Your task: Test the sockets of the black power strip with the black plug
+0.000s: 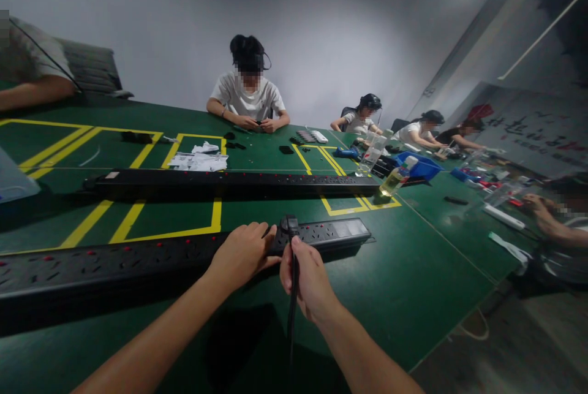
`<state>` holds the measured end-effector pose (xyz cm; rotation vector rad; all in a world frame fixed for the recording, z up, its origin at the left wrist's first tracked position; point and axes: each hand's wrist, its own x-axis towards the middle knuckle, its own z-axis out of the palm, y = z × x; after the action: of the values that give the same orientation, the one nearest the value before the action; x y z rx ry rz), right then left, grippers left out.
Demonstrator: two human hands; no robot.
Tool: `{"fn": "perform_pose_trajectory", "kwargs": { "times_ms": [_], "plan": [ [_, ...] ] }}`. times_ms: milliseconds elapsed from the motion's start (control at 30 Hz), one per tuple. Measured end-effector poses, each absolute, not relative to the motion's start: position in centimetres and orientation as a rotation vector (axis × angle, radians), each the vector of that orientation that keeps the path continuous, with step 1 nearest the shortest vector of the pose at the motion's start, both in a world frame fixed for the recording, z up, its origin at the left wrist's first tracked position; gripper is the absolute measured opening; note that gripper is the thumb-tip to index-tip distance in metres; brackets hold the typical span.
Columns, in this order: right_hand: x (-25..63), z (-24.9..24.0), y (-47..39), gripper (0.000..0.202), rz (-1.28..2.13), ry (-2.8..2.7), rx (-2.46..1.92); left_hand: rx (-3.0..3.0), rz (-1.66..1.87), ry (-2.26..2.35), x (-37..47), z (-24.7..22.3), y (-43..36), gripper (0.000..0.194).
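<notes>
A long black power strip (160,257) with red switches and rows of sockets lies across the near part of the table. My left hand (242,252) is closed over the strip, its fingers on the top and the thumb along the near side. Just to its right, a black power plug (289,225) sits against the strip's sockets; I cannot tell how deep its pins are in. My right hand (310,280) is closed around the plug's lower part and its black cable (292,326), which hangs down toward me.
A second long power strip (239,183) lies parallel behind the first. Beyond it are white crumpled wrappers (199,158). An oil-coloured bottle (395,181), a clear bottle (370,155) and a blue bin (418,165) stand to the right. Several people sit around the green table (436,284).
</notes>
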<state>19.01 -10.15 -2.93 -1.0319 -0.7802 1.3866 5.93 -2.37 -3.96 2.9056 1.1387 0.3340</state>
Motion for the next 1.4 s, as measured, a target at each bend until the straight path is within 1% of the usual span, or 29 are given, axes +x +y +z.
{"fn": "perform_pose_trajectory", "kwargs": {
  "times_ms": [100, 267, 433, 567, 733, 900, 1233, 1400],
  "plan": [
    [19.1, -2.5, -10.1, 0.037, 1.393, -0.802, -0.975, 2.938, 0.311, 1.135, 6.0, -3.9, -2.5, 0.045],
    [19.9, -2.8, -10.5, 0.038, 1.355, -0.811, -1.022, 2.935, 0.305, 1.135, 6.3, -3.5, -2.7, 0.048],
    [21.2, -1.4, -11.5, 0.039, 1.196, -0.867, -0.966, 2.919, 0.340, 1.148, 6.3, -3.5, -2.6, 0.051],
    [21.9, -0.8, -12.1, 0.038, 1.100, -0.847, -0.941, 2.902, 0.369, 1.169, 6.4, -3.4, -2.8, 0.047],
    [22.2, -1.1, -11.9, 0.035, 1.131, -0.835, -0.928, 2.940, 0.361, 1.182, 6.5, -3.3, -3.0, 0.051],
    [22.4, -1.1, -11.7, 0.030, 1.177, -0.779, -0.931, 2.951, 0.351, 1.178, 6.6, -3.3, -2.9, 0.049],
    [22.3, -1.2, -11.4, 0.027, 1.193, -0.716, -0.942, 2.964, 0.347, 1.215, 6.8, -3.6, -3.0, 0.057],
    [22.2, -1.4, -11.3, 0.025, 1.192, -0.703, -0.946, 2.972, 0.310, 1.225, 6.9, -4.0, -2.6, 0.071]
  ]
}}
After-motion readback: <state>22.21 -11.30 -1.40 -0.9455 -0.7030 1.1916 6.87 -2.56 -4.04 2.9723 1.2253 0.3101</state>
